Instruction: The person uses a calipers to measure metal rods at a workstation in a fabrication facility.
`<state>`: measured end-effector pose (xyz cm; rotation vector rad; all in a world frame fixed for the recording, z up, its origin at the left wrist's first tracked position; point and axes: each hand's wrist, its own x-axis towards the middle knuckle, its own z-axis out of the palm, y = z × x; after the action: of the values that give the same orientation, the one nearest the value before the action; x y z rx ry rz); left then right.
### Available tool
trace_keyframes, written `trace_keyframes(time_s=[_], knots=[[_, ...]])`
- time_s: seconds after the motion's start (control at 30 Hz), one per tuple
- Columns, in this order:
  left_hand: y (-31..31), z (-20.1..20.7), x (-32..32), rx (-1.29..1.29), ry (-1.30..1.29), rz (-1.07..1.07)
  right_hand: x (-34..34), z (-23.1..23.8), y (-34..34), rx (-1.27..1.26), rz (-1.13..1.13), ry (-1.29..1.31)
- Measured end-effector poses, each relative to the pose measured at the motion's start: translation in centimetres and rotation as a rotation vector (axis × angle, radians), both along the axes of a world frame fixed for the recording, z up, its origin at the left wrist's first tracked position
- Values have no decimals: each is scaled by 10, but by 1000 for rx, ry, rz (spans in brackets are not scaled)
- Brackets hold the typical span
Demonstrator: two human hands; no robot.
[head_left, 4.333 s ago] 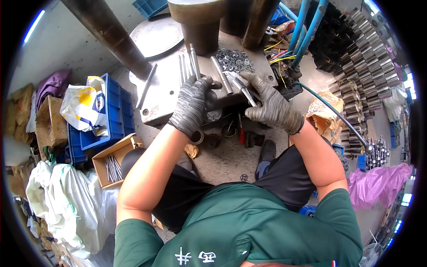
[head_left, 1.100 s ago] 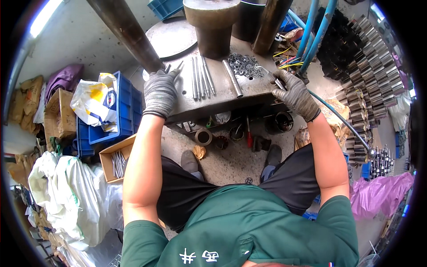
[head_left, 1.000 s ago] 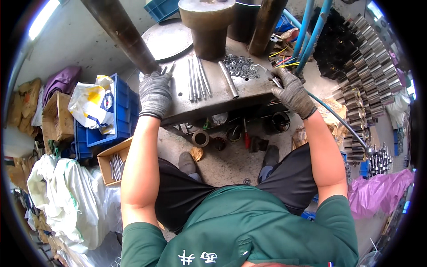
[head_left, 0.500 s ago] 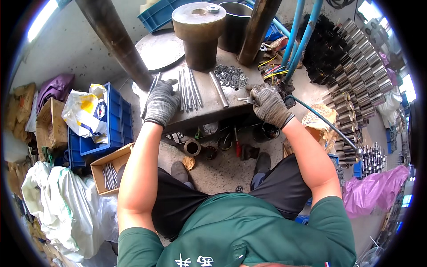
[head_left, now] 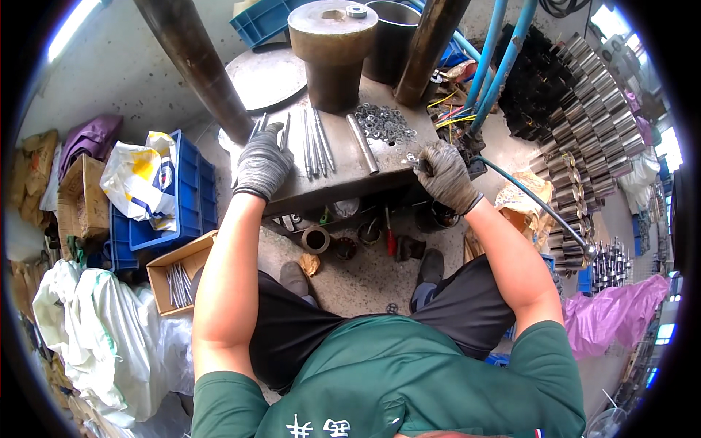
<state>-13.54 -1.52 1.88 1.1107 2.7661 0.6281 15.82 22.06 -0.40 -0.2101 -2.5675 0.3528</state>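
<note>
Both my hands wear grey knit gloves. My left hand (head_left: 263, 164) is closed at the left of the metal bench, its thumb and fingers around a thin metal rod (head_left: 285, 130) whose upper end sticks out. Right beside it lie several similar slim rods (head_left: 318, 146) in a row. My right hand (head_left: 444, 174) is pinched near the bench's right front edge, with a small shiny metal ring (head_left: 411, 158) at its fingertips; the rest of what it holds is hidden. Between the hands are a thicker steel bar (head_left: 362, 144) and a pile of small metal rings (head_left: 382, 123).
A heavy flanged cylinder (head_left: 333, 55) stands on the bench between thick posts (head_left: 193, 66). Blue crates (head_left: 196, 190) and a cardboard box of rods (head_left: 177, 285) are at left. A blue hose (head_left: 537, 196) and stacked metal cylinders (head_left: 591, 117) are at right.
My left hand now has a rod between its thumb and fingers, apart from the row. My right hand has shifted slightly right, and the pointed piece at its fingertips no longer shows.
</note>
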Motion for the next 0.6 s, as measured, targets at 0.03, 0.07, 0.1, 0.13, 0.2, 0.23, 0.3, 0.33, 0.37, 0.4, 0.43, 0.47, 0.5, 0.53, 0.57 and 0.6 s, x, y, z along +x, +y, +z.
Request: trace_keyframes(time_s=[0.03, 0.07, 0.1, 0.13, 0.2, 0.23, 0.3, 0.33, 0.37, 0.4, 0.43, 0.47, 0.5, 0.53, 0.57, 0.6], knots=[[0, 2, 0, -18, -45, 24, -2, 1, 0, 0, 3, -2], [-2, -3, -3, 54, -53, 38, -4, 2, -2, -155, -82, 1], [-3, -9, -8, 54, -55, 41, -6, 3, -2, -311, -166, 3], [0, -14, -14, 198, -243, 77, -10, -1, 5, -366, -247, 52], [2, -26, -29, 499, -551, 122, -20, -3, 15, -547, -257, 113], [4, -23, -31, 565, -636, 140, -22, -3, 20, -605, -221, 181], [5, -19, -33, 899, -1103, 165, -23, -8, 35, -541, -274, 145], [5, -13, -29, 1008, -1265, 120, -26, -7, 37, -674, -275, 161], [4, -4, -14, 1147, -1391, 147, -26, -4, 37, -804, -279, 178], [6, 7, -3, 1157, -1479, 85, -26, -1, 37, -866, -298, 181], [2, 18, 3, 1172, -1555, 26, -29, 8, 32, -867, -289, 181], [2, 14, 0, 1226, -1729, -173, -32, 17, 24, -958, -269, 193], [1, 8, 3, 1117, -1520, -57, -36, 22, 17, -1049, -249, 204], [10, 15, 16, 1043, -1478, -42, -31, 21, 15, -1041, -223, 219], [13, 24, 26, 976, -1417, -17, -33, 24, 6, -1045, -216, 215], [17, 27, 39, 884, -1325, 11, -35, 28, -5, -1164, -175, 185]])
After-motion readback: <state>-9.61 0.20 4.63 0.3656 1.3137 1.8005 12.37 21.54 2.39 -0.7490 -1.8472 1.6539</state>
